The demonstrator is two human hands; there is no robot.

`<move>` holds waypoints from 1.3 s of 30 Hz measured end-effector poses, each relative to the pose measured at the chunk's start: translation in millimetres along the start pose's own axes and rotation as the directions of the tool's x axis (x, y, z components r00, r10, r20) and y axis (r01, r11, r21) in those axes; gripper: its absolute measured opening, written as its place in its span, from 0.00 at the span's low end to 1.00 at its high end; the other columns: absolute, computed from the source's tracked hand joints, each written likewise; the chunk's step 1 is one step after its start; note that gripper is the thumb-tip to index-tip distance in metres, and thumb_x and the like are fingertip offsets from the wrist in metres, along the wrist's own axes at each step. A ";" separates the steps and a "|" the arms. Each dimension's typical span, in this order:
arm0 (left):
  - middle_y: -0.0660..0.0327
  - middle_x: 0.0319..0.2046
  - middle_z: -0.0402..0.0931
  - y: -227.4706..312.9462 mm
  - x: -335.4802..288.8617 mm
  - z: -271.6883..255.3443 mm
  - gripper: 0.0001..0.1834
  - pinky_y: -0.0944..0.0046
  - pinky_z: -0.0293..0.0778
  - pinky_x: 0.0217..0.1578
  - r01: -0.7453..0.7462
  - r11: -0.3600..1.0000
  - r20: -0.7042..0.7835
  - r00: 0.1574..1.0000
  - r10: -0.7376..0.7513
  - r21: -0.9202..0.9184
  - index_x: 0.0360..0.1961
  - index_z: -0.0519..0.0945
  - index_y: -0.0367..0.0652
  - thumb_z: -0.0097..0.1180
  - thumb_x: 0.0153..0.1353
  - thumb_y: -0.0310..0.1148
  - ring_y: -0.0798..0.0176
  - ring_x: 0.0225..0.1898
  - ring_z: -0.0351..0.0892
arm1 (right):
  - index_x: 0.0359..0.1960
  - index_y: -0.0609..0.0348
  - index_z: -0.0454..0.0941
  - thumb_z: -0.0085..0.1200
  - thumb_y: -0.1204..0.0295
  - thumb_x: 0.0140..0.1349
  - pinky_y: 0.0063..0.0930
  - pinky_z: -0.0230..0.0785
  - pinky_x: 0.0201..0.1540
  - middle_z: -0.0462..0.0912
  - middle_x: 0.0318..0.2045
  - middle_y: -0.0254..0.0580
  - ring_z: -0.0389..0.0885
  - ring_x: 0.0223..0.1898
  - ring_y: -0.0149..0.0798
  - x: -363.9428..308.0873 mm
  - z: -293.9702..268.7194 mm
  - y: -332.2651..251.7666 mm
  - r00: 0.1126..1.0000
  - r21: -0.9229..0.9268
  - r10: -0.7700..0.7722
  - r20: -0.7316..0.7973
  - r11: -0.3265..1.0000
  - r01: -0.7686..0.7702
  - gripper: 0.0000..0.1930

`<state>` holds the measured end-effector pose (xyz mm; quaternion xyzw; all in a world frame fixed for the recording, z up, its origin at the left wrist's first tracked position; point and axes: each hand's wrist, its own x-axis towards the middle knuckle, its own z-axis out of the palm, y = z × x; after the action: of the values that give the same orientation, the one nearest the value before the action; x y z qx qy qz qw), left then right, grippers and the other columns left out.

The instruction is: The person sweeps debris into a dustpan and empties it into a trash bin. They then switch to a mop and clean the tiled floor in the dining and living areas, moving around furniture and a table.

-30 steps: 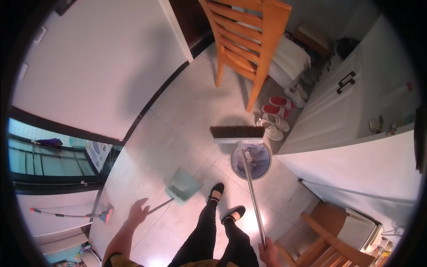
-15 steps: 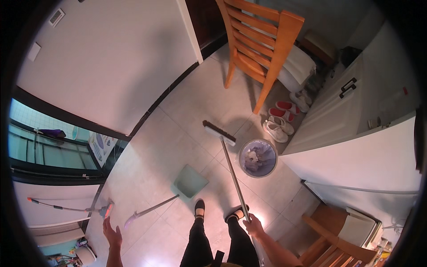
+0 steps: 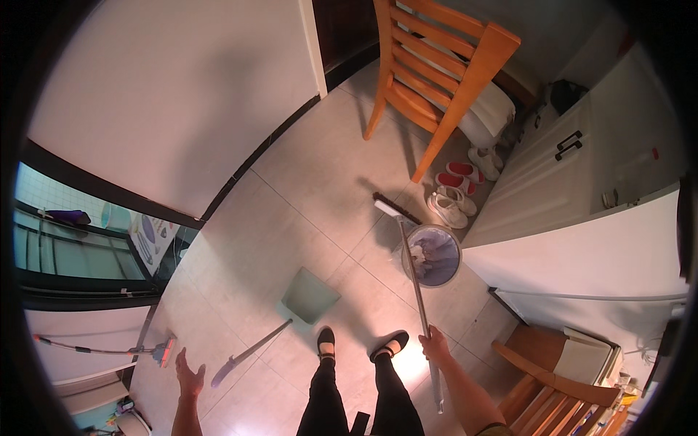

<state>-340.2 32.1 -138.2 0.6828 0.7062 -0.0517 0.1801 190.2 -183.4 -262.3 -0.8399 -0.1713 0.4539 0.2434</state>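
Observation:
My right hand (image 3: 435, 345) is wrapped round the metal pole of a broom (image 3: 412, 270). Its white head with dark bristles is beside the far left of the trash bin (image 3: 440, 256), and the pole crosses over the bin's left rim. Inside the bin are a pale lavender liner and crumpled white paper. My left hand (image 3: 190, 376) is empty, fingers apart, above the floor to the left of the dustpan's purple grip. That pale green dustpan (image 3: 310, 296) lies on the tiles before my feet, its grey handle slanting toward the lower left.
A wooden chair (image 3: 436, 87) stands at the far side, with white and red shoes (image 3: 454, 196) near its legs. White cabinets (image 3: 574, 171) line the right. Another wooden chair (image 3: 542, 374) is at lower right. An orange-and-grey mop (image 3: 156, 352) leans at the left wall.
The broom head has moved right, and its pole now passes in front of the bin. My right hand has shifted slightly right and up. My left hand remains open, slightly farther right.

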 end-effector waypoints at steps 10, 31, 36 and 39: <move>0.53 0.40 0.67 5.8 22.9 41.6 0.27 0.65 0.65 0.40 0.155 0.916 0.460 0.887 0.036 -0.370 0.49 0.61 0.42 0.52 0.47 0.35 0.60 0.41 0.68 | 0.37 0.54 0.59 0.46 0.72 0.49 0.24 0.58 0.08 0.63 0.09 0.34 0.64 0.09 0.29 138.6 22.4 -67.6 0.999 0.164 0.029 -0.044 0.986 -0.022 0.14; 0.68 0.15 0.64 88.3 38.1 4.7 0.12 0.74 0.60 0.18 -0.037 0.932 0.643 0.713 0.278 -0.361 0.36 0.70 0.38 0.47 0.51 0.33 0.76 0.16 0.61 | 0.55 0.46 0.50 0.40 0.69 0.52 0.29 0.68 0.24 0.72 0.32 0.50 0.74 0.21 0.40 -118.7 150.4 12.6 0.944 -0.174 0.146 0.295 0.980 -0.097 0.26; 0.57 0.27 0.74 88.2 43.2 7.8 0.14 0.69 0.67 0.31 -0.054 0.945 0.660 0.703 0.265 -0.322 0.36 0.72 0.38 0.48 0.50 0.36 0.65 0.29 0.73 | 0.53 0.50 0.53 0.44 0.67 0.51 0.30 0.64 0.34 0.71 0.31 0.45 0.71 0.31 0.39 -173.3 125.3 -2.4 0.839 0.009 0.315 0.443 0.935 -0.355 0.26; 0.56 0.27 0.74 104.1 39.7 0.0 0.14 0.68 0.67 0.32 -0.149 0.946 0.653 0.692 0.308 -0.288 0.35 0.72 0.39 0.49 0.50 0.36 0.64 0.31 0.74 | 0.53 0.49 0.54 0.42 0.69 0.54 0.22 0.63 0.16 0.66 0.17 0.35 0.63 0.15 0.28 -207.9 101.4 -1.7 0.796 0.201 0.427 0.429 0.814 -0.545 0.23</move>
<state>-238.0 76.1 -133.0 0.6737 0.4984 -0.2030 0.5065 -5.7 -262.0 -167.7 -0.7061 0.0857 0.6703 0.2114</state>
